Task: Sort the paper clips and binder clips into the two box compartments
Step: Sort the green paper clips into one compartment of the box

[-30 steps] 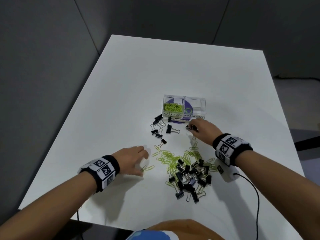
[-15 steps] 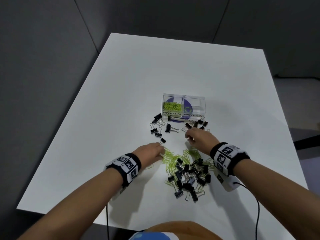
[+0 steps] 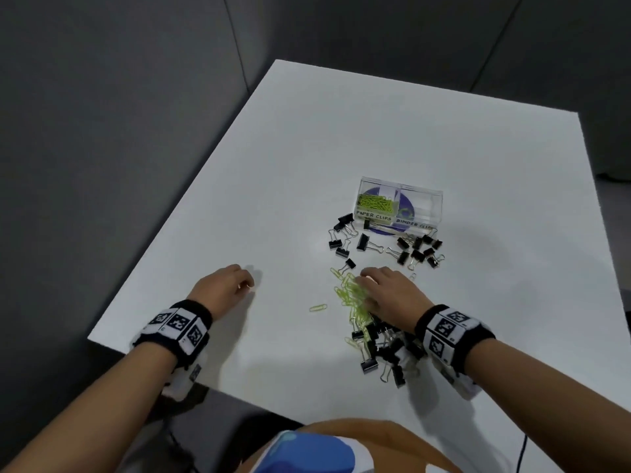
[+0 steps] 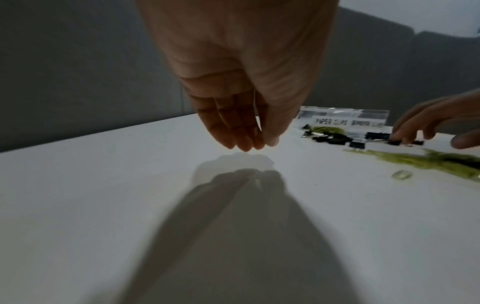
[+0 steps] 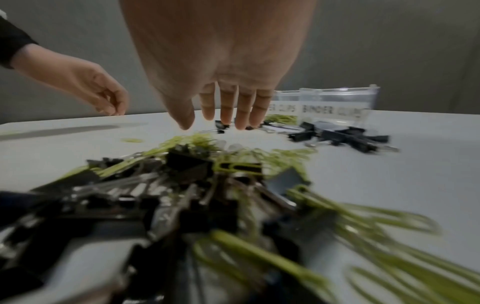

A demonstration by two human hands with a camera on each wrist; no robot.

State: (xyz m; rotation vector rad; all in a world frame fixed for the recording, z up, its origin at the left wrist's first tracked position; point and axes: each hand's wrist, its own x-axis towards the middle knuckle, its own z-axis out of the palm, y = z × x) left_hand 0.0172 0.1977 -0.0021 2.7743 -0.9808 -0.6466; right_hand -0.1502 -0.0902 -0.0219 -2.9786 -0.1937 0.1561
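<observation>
A clear two-part box [image 3: 421, 213] stands mid-table. Its left part, labelled PAPER CLIPS, holds green paper clips [image 3: 374, 203]; the right part is labelled BINDER CLIPS. Black binder clips lie loose in front of it, in a left group [image 3: 343, 238] and a right group [image 3: 420, 252]. Nearer me is a mixed pile of green paper clips [image 3: 351, 297] and binder clips [image 3: 382, 349]. My right hand [image 3: 368, 288] is spread over the green clips, fingers straight, tips down. My left hand [image 3: 247, 285] hovers over bare table to the left, fingertips bunched against the thumb [image 4: 270, 142], nothing visible between them.
One green paper clip [image 3: 317, 307] lies alone between my hands. The white table [image 3: 307, 148] stretches far behind the box, and its near edge runs just below my left wrist. A grey wall stands behind it. A cable hangs at the lower right.
My left hand left the green clips and moved left onto bare table. My right hand drew back from the binder clips by the box onto the green clips.
</observation>
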